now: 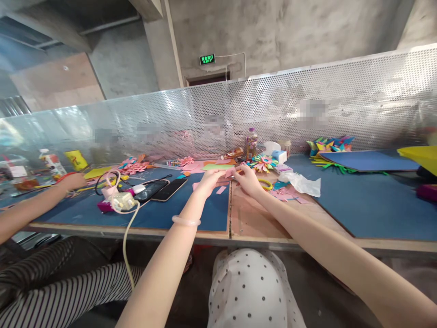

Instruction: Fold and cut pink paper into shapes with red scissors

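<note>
Pink, small: the paper piece point(229, 172) is hanging between my 2 hands, just above the middle of the desk point(259, 223), nearer the far edge than the front one. My left hand point(209, 179) is pinching its left end, fingers curling nearly closed on it. My right hand point(248, 178) is pinching the right end, thumb pressing against fingertips. Both forearms are reaching in over the front edge, and a pale bracelet point(186, 221) is sitting on my left wrist.

A pink scrap point(221, 190) is lying just below my left hand. 2 phones point(160, 190) are lying side by side left of it, with a white charger point(123, 201) near them, its cable trailing off the front edge. A yellow ring point(266, 184) is lying just right of my right hand, and a white plastic bag point(302, 183) is lying beyond that. A paper flower point(262, 163) and a bottle point(251, 143) are sitting toward the far edge. A co-worker's hand point(72, 181) is resting near the left end.
</note>
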A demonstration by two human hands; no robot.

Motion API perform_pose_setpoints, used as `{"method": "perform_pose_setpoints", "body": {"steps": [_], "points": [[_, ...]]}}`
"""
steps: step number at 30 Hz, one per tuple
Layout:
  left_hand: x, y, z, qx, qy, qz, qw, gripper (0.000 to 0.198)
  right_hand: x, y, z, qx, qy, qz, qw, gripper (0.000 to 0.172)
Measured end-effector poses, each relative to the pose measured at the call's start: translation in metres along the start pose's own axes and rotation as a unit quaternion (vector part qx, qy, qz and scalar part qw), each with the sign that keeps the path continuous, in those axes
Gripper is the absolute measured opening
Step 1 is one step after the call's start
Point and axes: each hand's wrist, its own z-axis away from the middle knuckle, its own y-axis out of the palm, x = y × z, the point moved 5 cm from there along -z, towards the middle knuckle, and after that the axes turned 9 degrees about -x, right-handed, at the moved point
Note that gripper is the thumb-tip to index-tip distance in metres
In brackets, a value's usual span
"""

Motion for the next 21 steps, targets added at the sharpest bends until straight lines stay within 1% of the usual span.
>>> {"method": "perform_pose_setpoints", "body": {"steps": [7,10,12,17,21], "points": [[0.0010,-0.0007,-0.0022,-0.003,0.025,-0.028,0.999,0.026,-0.0001,-0.0007,-0.0011,-0.004,-0.046,0.045,0.998,0.017],[0.0024,-0.0024,-0.0037,-0.013,0.024,-0.030,0.999,0.027,0.0008,0.0018,-0.0009,0.001,-0.064,0.047,0.997,0.012],[0.0038,-0.0037,-0.0048,-0.019,0.021,-0.025,0.999,0.026,0.0009,0.0032,-0.0007,-0.002,-0.078,0.048,0.996,0.012],[0.0071,-0.0050,-0.0082,-0.004,0.020,-0.003,1.000,0.022,0.0026,0.0034,0.0003,-0.016,-0.110,0.063,0.992,0.013],[0.0076,-0.0050,-0.0085,0.004,0.016,0.007,1.000,0.021,0.0076,0.0025,0.0013,-0.011,-0.129,0.069,0.989,0.014]]}}
